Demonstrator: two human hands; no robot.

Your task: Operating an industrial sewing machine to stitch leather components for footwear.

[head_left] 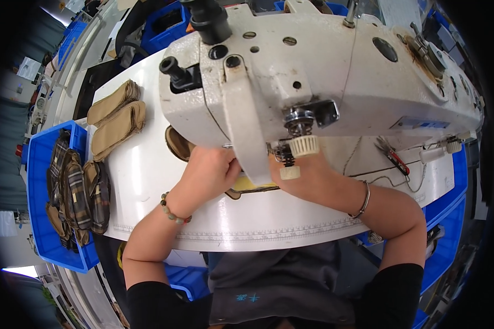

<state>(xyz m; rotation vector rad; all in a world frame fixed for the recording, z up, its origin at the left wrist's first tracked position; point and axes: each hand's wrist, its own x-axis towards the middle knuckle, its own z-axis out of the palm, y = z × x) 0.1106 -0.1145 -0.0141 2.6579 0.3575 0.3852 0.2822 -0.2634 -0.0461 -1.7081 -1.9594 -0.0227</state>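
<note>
A white sewing machine (324, 71) reaches across the table, its head over both hands. My left hand (209, 171) is closed just left of the needle area, its fingers curled; what they hold is hidden. My right hand (304, 178) rests on the other side, its fingertips hidden behind the machine's tension knob (304, 146). Between the hands lies a yellow piece (251, 183) with a dark edge. A curved tan piece (177, 143) with a dark rim shows beyond my left hand.
Two stacks of tan fabric pieces, a far one (114, 102) and a nearer one (118, 131), lie at left. A blue bin (38, 219) holds plaid pieces (74, 192). Red-handled snips (395, 159) and a loose cord (387, 180) lie at right. A printed ruler (247, 237) follows the front edge.
</note>
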